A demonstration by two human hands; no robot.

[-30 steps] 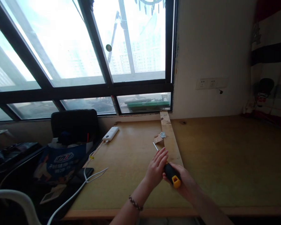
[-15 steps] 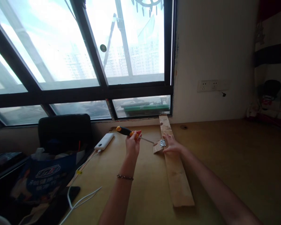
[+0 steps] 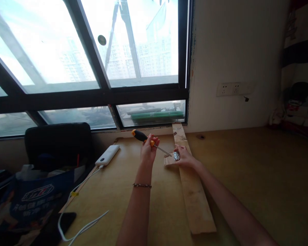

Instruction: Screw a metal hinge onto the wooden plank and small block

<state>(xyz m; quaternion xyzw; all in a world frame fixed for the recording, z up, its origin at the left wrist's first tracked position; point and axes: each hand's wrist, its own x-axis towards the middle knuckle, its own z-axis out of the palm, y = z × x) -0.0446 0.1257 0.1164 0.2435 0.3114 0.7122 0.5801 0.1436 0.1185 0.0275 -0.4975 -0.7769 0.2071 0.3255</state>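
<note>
My left hand [image 3: 149, 147] is closed around a screwdriver [image 3: 139, 135] with a black and orange handle. Its thin shaft slants down to the right, and the tip is close to a small metal hinge [image 3: 176, 156]. The hinge lies where a short wooden piece [image 3: 169, 160] meets a long wooden board [image 3: 195, 201]. My right hand [image 3: 185, 156] rests over the board, with thumb and fingers closed around the hinge's right side and hiding part of it. Whether a screw sits at the tip is too small to tell.
Left on the wooden table [image 3: 236, 191] are a white power bank [image 3: 107, 155] and its white cable [image 3: 88, 225]. A black chair [image 3: 59, 143] and a blue bag [image 3: 33, 201] stand beyond the left edge. The board's far end reaches the window wall.
The screwdriver has swung to a steeper slant, and its tip has come nearer the hinge. My right fingers have shifted slightly at the hinge. The whole view has turned a little.
</note>
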